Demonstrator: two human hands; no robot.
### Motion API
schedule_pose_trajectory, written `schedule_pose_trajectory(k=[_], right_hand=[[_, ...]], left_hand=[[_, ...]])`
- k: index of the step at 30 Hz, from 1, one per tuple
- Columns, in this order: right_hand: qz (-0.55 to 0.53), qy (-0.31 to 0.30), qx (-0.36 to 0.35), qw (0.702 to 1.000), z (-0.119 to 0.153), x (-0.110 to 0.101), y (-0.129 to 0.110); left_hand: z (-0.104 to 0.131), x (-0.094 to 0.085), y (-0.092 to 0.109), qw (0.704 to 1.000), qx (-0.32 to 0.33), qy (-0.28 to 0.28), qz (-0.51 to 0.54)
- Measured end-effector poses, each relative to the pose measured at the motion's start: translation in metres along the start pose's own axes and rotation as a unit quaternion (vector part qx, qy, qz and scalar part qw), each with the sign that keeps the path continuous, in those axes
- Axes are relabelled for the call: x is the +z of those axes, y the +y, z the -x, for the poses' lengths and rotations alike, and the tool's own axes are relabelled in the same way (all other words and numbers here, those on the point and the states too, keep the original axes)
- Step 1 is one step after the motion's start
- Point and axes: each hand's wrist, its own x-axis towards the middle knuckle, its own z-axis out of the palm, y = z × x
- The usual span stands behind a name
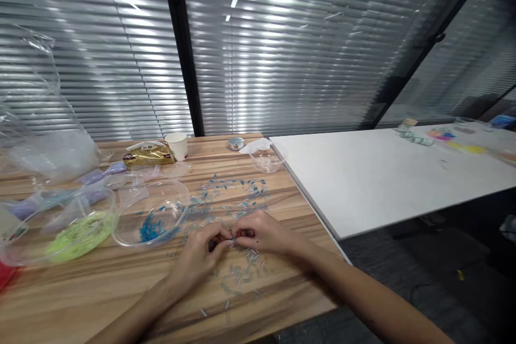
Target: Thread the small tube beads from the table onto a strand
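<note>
Though amid loose tubes point(238, 274) near a bowl point(129, 230), left hand point(201, 244) and right hand point(258, 231), fingertips point(239, 241) together on a blue bit point(233, 239).

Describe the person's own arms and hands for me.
The left hand and right hand are ungloved, with no rings visible. Both wrists show no watch or bracelet. The left forearm and right forearm are slender and bare, with no sleeves in view.

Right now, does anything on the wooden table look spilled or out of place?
Small clear and blue pieces lie scattered across the tabletop, perhaps spilled; odd, because similar blue ones sit gathered in a clear bowl.
</note>
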Motion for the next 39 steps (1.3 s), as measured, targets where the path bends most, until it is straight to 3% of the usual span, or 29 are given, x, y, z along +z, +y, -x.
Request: schedule_pose_trajectory(k=[16,39], right_hand=[[0.032,-0.034,0.003,0.999,-0.0016,-0.0069,-0.0054],[-0.002,-0.004,-0.015,1.000,0.0006,-0.0023,-0.0009]], left_hand=[[-0.0010,0.0008,0.0010,1.000,0.008,-0.004,-0.008],[-0.0001,-0.0004,0.0001,0.999,0.031,0.012,-0.008]])
